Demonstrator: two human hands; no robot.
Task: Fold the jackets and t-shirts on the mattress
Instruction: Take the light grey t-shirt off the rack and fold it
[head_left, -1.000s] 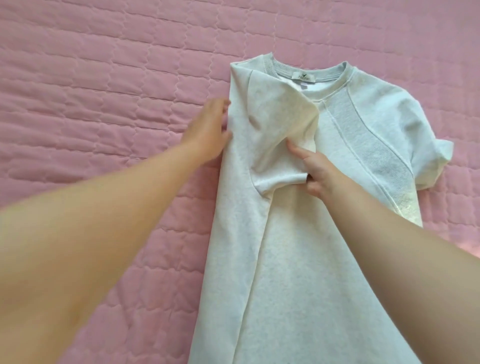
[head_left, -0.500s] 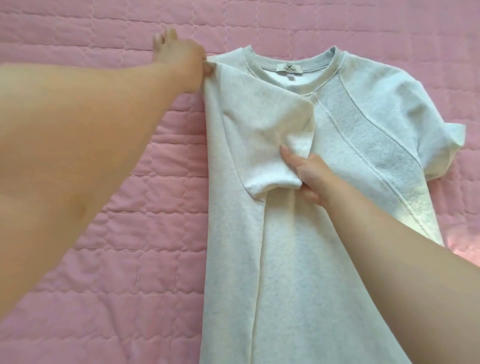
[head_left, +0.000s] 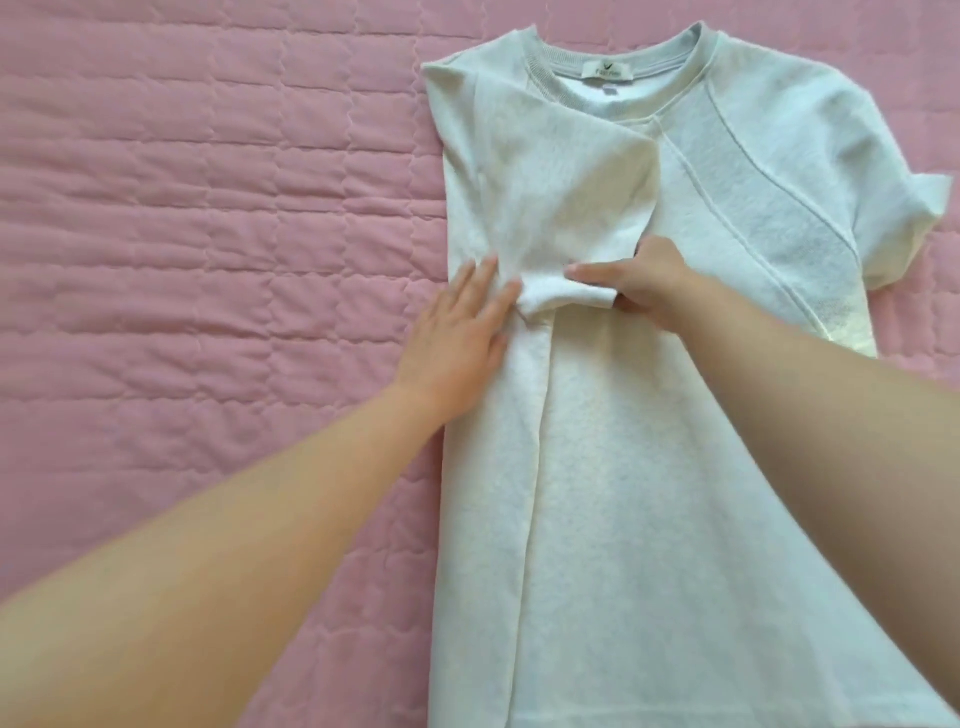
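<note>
Nearest us, a pale t-shirt (head_left: 649, 519) is lying flat on the pink quilted mattress (head_left: 208, 208), its lower end running off the near edge of view. Its left side is lying turned in over the body. Our left hand (head_left: 457, 322) is pressing on that folded edge, fingers straight. Just to the right, our right hand (head_left: 647, 278) is pinching the cuff of the folded sleeve (head_left: 561, 218), thumb on top, fingers curled beneath. Farther off, the collar (head_left: 540, 70) is lying at the far end, and the other sleeve (head_left: 914, 208) is sticking out right.
</note>
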